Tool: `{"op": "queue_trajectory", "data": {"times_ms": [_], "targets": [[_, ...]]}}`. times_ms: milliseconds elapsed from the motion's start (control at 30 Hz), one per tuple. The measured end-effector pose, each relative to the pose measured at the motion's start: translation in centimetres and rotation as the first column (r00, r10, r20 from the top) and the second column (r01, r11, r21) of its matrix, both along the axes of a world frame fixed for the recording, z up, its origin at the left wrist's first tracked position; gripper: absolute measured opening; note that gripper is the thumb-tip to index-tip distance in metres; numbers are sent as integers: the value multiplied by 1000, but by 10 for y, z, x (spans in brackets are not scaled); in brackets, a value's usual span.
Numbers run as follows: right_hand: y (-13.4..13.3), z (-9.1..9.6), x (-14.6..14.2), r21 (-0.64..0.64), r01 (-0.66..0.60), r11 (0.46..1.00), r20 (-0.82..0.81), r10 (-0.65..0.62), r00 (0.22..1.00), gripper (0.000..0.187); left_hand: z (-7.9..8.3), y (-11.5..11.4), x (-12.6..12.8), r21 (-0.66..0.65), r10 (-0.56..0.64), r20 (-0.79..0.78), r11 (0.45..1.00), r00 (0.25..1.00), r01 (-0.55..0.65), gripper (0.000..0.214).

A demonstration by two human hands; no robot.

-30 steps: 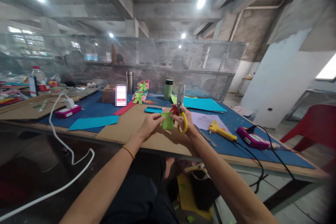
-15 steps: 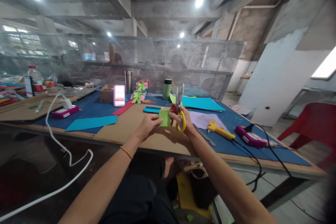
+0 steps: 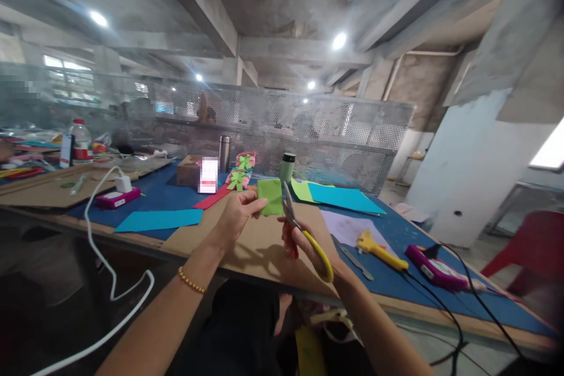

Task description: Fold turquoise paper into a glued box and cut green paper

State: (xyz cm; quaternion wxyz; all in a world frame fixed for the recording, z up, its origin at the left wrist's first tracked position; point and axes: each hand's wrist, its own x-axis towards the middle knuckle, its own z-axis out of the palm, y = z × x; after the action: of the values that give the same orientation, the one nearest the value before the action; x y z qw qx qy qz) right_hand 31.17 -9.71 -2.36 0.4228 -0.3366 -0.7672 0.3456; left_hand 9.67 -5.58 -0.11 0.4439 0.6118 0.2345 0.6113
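Note:
Between the thumb and fingers of my left hand (image 3: 240, 211) is a small green paper square (image 3: 270, 197), held upright above the cardboard sheet (image 3: 251, 241). My right hand (image 3: 308, 242) grips a pair of scissors (image 3: 291, 207) with one yellow and one red handle. The blades point up and stand close to the right edge of the square; whether they touch it I cannot tell. A gold bead bracelet (image 3: 191, 281) circles my left wrist.
To the right lie a yellow glue gun (image 3: 381, 251), a grey craft knife (image 3: 355, 259) and a purple power strip (image 3: 434, 267). Blue sheets (image 3: 346, 197) lie behind. A green bottle (image 3: 287, 168), a steel flask (image 3: 224, 154) and a cardboard box (image 3: 188, 170) stand at the back.
The scissors have swung down from upright in my right hand, and their blades are now beside the green square. My right fingers have left the square, which my left hand holds alone.

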Motion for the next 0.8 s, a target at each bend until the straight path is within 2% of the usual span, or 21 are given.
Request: {"op": "queue_trajectory", "data": {"times_ms": [100, 233, 367, 633, 800], "targets": [[-24, 3, -9, -12, -42, 999, -15, 42, 999, 70, 1, -24, -5, 6, -2, -43, 1000, 999, 2, 33], [-42, 8, -11, 51, 23, 998, 96, -28, 995, 71, 1, -39, -8, 10, 15, -102, 1000, 995, -14, 30], [-50, 7, -8, 76, 88, 993, 154, -99, 983, 62, 2, -46, -7, 9, 50, -142, 999, 989, -49, 28], [-60, 6, -9, 119, 159, 980, 201, -181, 963, 72, 2, -53, -7, -21, 42, -161, 999, 986, -46, 27], [-62, 6, -9, 147, 185, 972, 221, -214, 951, 66, 0, -54, -7, -30, 55, -182, 998, 982, -62, 31]]}}
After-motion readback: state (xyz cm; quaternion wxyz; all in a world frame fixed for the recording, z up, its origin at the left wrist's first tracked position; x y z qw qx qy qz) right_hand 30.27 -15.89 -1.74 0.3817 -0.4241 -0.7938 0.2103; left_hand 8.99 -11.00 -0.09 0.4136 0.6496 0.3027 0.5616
